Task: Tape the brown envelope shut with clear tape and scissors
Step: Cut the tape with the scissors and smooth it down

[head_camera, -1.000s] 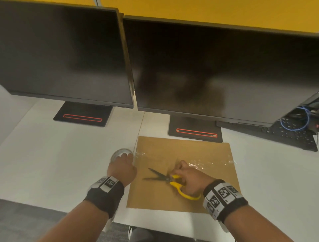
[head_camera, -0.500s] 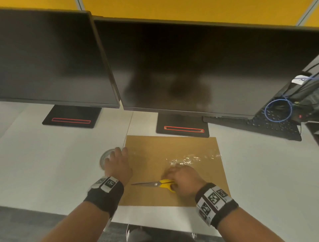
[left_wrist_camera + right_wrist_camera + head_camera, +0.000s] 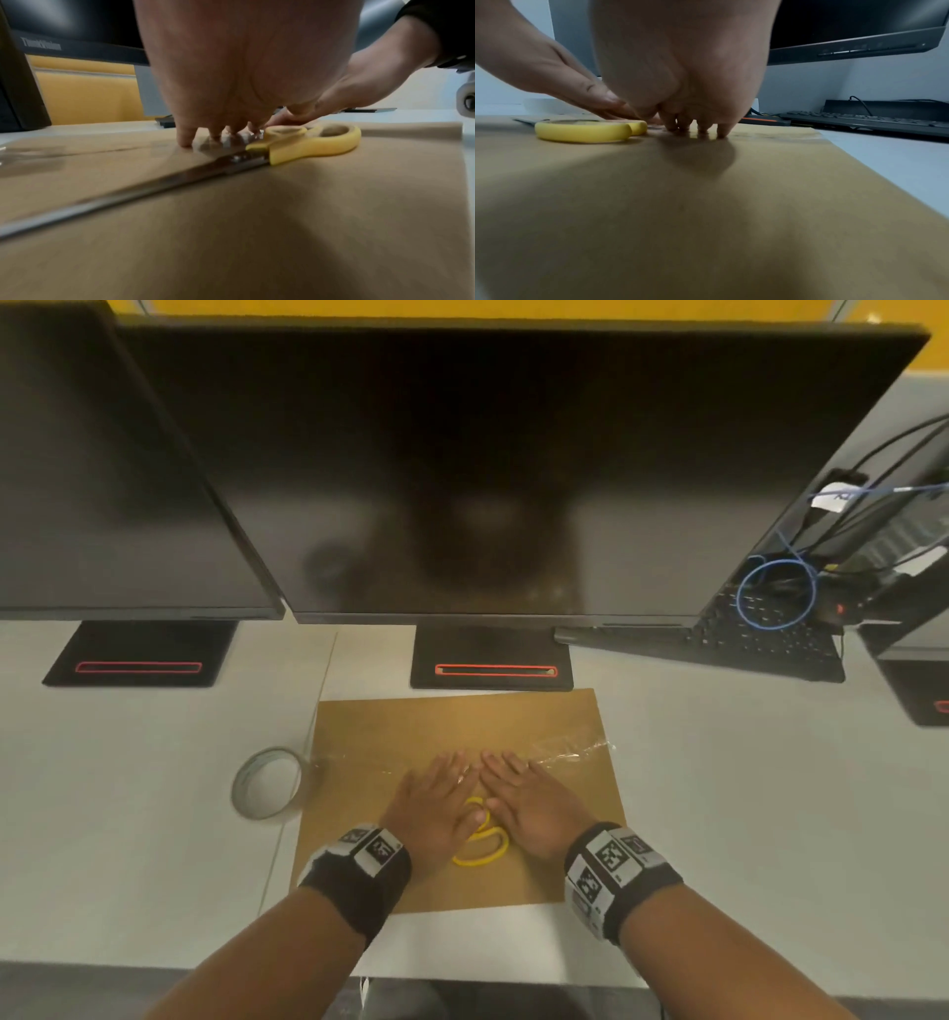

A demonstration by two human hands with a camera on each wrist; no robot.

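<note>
The brown envelope (image 3: 554, 726) lies flat on the white desk below the middle monitor. A strip of clear tape (image 3: 570, 752) runs across it, crinkled at its right end. My left hand (image 3: 436, 798) and right hand (image 3: 518, 793) lie side by side, fingers straight, pressing the tape down at the envelope's middle. Yellow-handled scissors (image 3: 482, 845) lie on the envelope under and between my palms; the blades (image 3: 128, 192) show in the left wrist view, the handle (image 3: 585, 132) in the right wrist view. The roll of clear tape (image 3: 267, 783) sits on the desk just left of the envelope.
Two dark monitors (image 3: 488, 469) stand on black bases (image 3: 490, 665) right behind the envelope. A black keyboard (image 3: 744, 639) and a coil of blue cable (image 3: 775, 593) lie at the back right. The desk's front edge runs just below the envelope.
My right hand let go of the scissors and left them on the envelope. My left hand left the tape roll. Both hands now press flat on the tape strip.
</note>
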